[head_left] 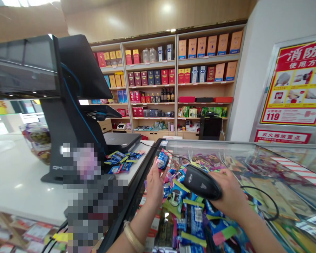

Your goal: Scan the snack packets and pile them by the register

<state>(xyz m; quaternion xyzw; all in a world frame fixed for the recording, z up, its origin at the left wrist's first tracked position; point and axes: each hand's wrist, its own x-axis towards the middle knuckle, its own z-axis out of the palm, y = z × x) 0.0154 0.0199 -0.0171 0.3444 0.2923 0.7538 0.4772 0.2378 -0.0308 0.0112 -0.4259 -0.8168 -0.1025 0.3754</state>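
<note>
My left hand [155, 184] is closed on a small blue snack packet [162, 160], held up with a printed label facing the scanner. A bracelet circles that wrist. Gripped in my right hand [229, 191] is a black handheld barcode scanner [201, 182], its head pointing left toward the packet, a short gap apart. Its cable curls out to the right of the hand. Below both hands lies a heap of blue, green and pink snack packets [195, 214] on the glass-topped case.
A black checkout terminal [76, 88] stands on the white counter [18, 161] at left. More blue packets [123, 161] lie beside it. The glass case [274, 149] extends right. Behind are shelves [150, 86] of boxed goods; a red sign [295, 84] hangs on the right wall.
</note>
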